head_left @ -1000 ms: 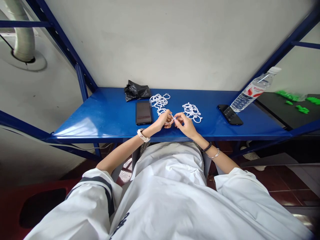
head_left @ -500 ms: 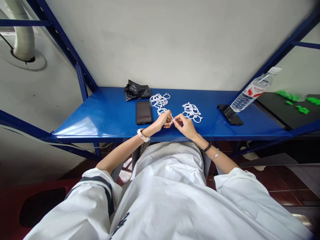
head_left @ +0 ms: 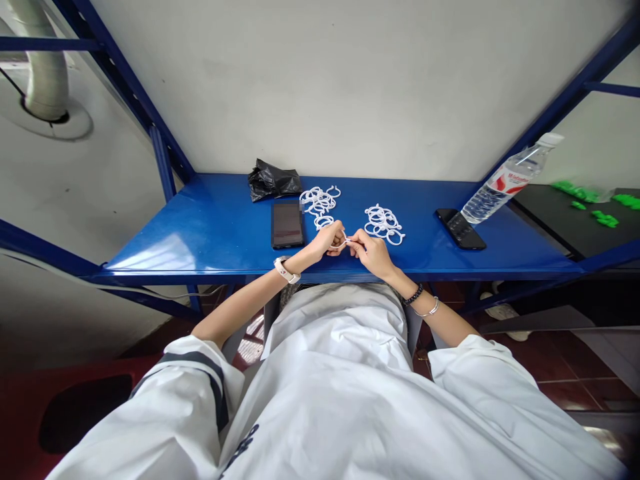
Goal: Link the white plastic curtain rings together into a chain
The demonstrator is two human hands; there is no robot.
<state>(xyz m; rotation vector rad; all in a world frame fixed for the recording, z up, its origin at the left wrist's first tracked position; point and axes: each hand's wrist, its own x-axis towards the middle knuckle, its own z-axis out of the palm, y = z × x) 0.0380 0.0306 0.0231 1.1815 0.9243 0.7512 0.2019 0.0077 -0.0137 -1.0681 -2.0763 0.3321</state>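
My left hand (head_left: 326,241) and my right hand (head_left: 369,252) meet over the front middle of the blue shelf (head_left: 210,230). Both pinch one small white plastic ring (head_left: 344,242) between their fingertips, fingers curled. Just behind my left hand lies a pile of white rings (head_left: 318,200). A second pile of white rings (head_left: 383,223) lies behind my right hand. A pale watch sits on my left wrist, and bracelets on my right.
A dark phone (head_left: 287,225) lies left of my hands, a crumpled black bag (head_left: 273,181) behind it. Another phone (head_left: 460,229) and a tilted water bottle (head_left: 507,179) are at the right. Green pieces (head_left: 603,217) lie on a dark surface far right. Blue frame posts flank the shelf.
Both hands stay together on the ring with only slight finger movement; my right hand's fingertips have closed in a little toward my left.
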